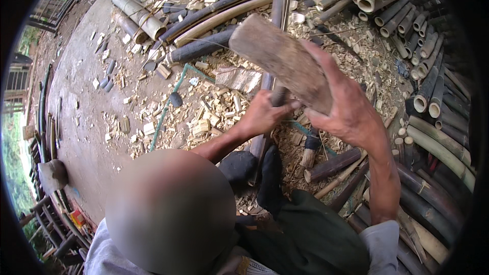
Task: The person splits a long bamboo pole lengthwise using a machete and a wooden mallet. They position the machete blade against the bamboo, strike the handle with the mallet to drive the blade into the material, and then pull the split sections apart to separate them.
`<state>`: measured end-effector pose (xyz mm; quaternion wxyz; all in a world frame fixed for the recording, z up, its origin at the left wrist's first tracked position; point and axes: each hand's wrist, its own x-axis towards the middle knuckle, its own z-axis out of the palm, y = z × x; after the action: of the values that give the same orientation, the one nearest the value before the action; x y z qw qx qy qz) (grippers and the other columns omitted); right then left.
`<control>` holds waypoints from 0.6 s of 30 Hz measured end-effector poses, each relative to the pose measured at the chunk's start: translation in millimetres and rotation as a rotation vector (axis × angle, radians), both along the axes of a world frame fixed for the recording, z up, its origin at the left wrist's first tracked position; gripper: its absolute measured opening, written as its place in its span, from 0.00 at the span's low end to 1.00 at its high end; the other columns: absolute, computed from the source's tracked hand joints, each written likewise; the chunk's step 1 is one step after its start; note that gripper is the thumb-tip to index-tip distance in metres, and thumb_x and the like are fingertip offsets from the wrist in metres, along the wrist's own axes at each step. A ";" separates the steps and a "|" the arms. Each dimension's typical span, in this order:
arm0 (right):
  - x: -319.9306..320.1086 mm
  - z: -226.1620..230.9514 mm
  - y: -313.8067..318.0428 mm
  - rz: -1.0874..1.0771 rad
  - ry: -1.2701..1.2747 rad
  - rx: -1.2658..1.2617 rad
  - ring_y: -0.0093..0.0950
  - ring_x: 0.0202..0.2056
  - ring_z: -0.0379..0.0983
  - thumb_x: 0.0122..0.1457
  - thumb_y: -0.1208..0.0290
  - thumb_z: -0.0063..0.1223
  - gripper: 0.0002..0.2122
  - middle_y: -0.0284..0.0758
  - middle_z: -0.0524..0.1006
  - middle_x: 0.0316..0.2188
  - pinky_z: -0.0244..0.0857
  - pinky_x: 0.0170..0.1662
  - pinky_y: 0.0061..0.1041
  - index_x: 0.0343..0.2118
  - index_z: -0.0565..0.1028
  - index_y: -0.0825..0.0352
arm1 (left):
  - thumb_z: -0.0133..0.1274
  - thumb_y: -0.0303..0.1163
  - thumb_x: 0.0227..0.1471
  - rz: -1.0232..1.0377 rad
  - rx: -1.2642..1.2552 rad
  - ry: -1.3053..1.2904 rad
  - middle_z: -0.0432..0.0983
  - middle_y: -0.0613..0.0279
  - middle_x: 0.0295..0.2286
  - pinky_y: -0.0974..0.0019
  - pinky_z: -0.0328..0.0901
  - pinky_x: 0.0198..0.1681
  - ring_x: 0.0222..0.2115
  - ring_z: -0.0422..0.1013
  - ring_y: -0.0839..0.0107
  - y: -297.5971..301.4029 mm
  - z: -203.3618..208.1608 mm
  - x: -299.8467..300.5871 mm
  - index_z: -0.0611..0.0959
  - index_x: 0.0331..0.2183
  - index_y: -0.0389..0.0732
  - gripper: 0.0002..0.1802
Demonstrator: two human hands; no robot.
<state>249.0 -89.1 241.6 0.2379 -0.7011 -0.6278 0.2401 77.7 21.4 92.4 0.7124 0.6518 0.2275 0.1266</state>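
Note:
My right hand [351, 109] is closed around one end of a thick, worn wooden block [282, 58], raised and tilted above the ground. Just below the block, my left hand [262, 114] is closed on a short dark rod-like piece [278, 97]; its lower part is hidden in the fist, so its kind is unclear. Beneath the left hand lies a long dark bamboo pole [267, 82], running from the far side towards my feet. Its near end passes between my two dark-covered feet [270, 181].
Wood chips [204, 117] and a green cord [165, 107] litter the ground. Bamboo poles lie far left [130, 10], and cut bamboo is stacked at right [428, 86]. A dark bamboo piece [333, 165] lies by my right foot. A round blurred patch hides the lower left.

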 end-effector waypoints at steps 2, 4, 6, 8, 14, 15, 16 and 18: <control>-6.6 7.3 12.4 -0.039 0.097 -0.027 0.43 0.59 0.72 0.48 0.79 0.64 0.47 0.45 0.70 0.64 0.64 0.66 0.37 0.73 0.54 0.54 | 0.64 0.38 0.59 0.000 -0.214 -0.030 0.77 0.68 0.21 0.68 0.67 0.28 0.23 0.70 0.80 -2.0 4.1 -4.6 0.86 0.33 0.35 0.14; -2.4 3.8 7.0 -0.053 0.134 0.071 0.43 0.56 0.75 0.48 0.79 0.63 0.46 0.48 0.72 0.62 0.67 0.64 0.38 0.73 0.54 0.56 | 0.63 0.36 0.60 0.019 -0.112 -0.102 0.77 0.68 0.22 0.69 0.67 0.28 0.24 0.70 0.81 -5.3 -0.1 -9.1 0.87 0.35 0.35 0.12; -3.8 14.2 -0.5 -0.161 0.463 0.071 0.39 0.68 0.61 0.44 0.79 0.61 0.49 0.47 0.62 0.68 0.51 0.72 0.36 0.73 0.51 0.66 | 0.63 0.33 0.57 0.161 -0.236 -0.046 0.73 0.69 0.18 0.70 0.63 0.22 0.19 0.67 0.80 -3.9 8.2 -13.6 0.82 0.27 0.37 0.11; -4.7 23.2 -9.0 -0.228 0.526 0.193 0.38 0.68 0.60 0.43 0.76 0.63 0.50 0.47 0.60 0.69 0.51 0.72 0.37 0.73 0.51 0.67 | 0.61 0.31 0.56 0.340 -0.518 0.014 0.71 0.69 0.16 0.71 0.61 0.19 0.16 0.65 0.80 5.3 -3.8 -14.5 0.78 0.21 0.40 0.14; -12.0 30.2 -12.1 -0.342 0.422 0.358 0.42 0.67 0.60 0.43 0.64 0.64 0.50 0.53 0.61 0.66 0.50 0.71 0.37 0.70 0.52 0.77 | 0.52 0.33 0.57 0.292 -0.764 -0.160 0.60 0.72 0.13 0.69 0.54 0.18 0.14 0.58 0.79 42.5 -47.6 -38.7 0.73 0.18 0.43 0.16; -12.5 25.8 -11.7 -0.378 0.422 0.356 0.43 0.67 0.60 0.43 0.64 0.64 0.51 0.53 0.61 0.66 0.50 0.71 0.37 0.70 0.52 0.77 | 0.53 0.34 0.57 0.282 -0.573 -0.065 0.62 0.70 0.14 0.68 0.56 0.18 0.15 0.60 0.78 23.6 -25.2 -29.0 0.74 0.18 0.42 0.16; -13.4 26.1 -11.6 -0.378 0.399 0.350 0.43 0.67 0.60 0.43 0.64 0.64 0.51 0.53 0.61 0.66 0.50 0.71 0.37 0.70 0.52 0.77 | 0.54 0.32 0.55 -0.048 -0.268 -0.165 0.69 0.66 0.17 0.68 0.61 0.22 0.18 0.66 0.77 9.0 -8.6 -30.6 0.78 0.21 0.39 0.12; -9.0 22.4 -13.3 -0.343 0.354 0.351 0.43 0.67 0.60 0.43 0.64 0.65 0.51 0.53 0.61 0.66 0.50 0.71 0.37 0.70 0.52 0.78 | 0.57 0.28 0.54 -0.493 0.059 -0.149 0.76 0.63 0.21 0.67 0.67 0.26 0.21 0.72 0.75 -10.7 33.7 -40.3 0.82 0.24 0.36 0.09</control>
<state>240.0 -102.4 264.0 0.4984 -0.6923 -0.4809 0.2026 37.3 10.7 126.0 0.7171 0.6969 0.0048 0.0034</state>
